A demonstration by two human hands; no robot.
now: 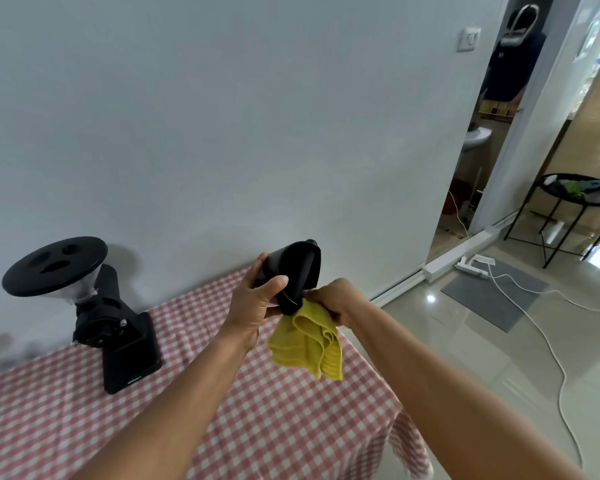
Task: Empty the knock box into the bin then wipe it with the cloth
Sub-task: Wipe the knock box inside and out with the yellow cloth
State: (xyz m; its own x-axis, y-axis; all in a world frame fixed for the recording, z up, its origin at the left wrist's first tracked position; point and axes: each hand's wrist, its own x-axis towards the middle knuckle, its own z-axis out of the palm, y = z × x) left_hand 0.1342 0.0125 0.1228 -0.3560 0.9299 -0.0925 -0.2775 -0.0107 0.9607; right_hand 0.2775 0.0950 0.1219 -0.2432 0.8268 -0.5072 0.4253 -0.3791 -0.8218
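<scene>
My left hand [257,299] grips the black knock box [293,271], held in the air above the table and tilted on its side with its open mouth and knock bar facing right. My right hand [336,297] clutches a yellow cloth [309,348] against the lower rim of the box; most of the cloth hangs down below both hands. The inside of the box is dark and I cannot tell what it holds. No bin is in view.
A black coffee grinder [111,327] with a wide hopper lid stands on the red-checked tablecloth [257,427] at the left, near the wall. To the right lie tiled floor, a grey mat [492,296], a white cable and power strip [471,265], and a black side table [579,199].
</scene>
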